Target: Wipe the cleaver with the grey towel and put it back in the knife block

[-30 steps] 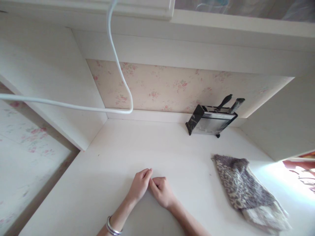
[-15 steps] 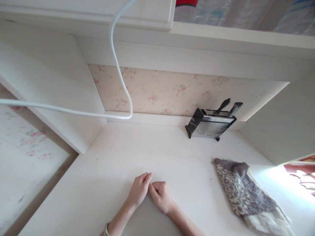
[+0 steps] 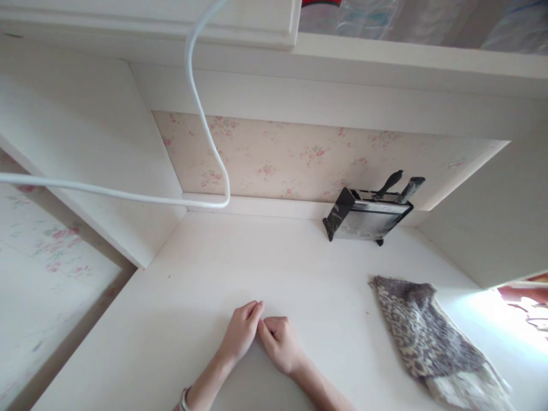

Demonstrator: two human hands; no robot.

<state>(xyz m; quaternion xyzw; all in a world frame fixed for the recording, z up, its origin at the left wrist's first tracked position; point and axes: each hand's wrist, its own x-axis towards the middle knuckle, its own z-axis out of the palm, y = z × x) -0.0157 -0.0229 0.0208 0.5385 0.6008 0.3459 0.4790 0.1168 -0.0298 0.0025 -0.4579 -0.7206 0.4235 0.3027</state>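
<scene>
Both of my hands rest on the white countertop point(image 3: 205, 257), near its front, with the knuckles and thumbs close together. My left hand point(image 3: 242, 330) is curled into a loose fist, its thumb tip pointing up and right. Against it lies my right hand point(image 3: 280, 342), also in a fist with the thumb folded along the side. No object shows in either one. A pale band point(image 3: 184, 398) circles the left wrist. The fingertips are tucked in and hidden.
A black knife block point(image 3: 368, 220) with two handles stands by the back wall. To the right lies a grey patterned cloth point(image 3: 428, 331). A white cable point(image 3: 128, 196) hangs across the upper left. Cabinet panels enclose the sides, with an open shelf point(image 3: 406, 48) overhead.
The view has shifted very slightly. Both hands keep the same closed pose and place.
</scene>
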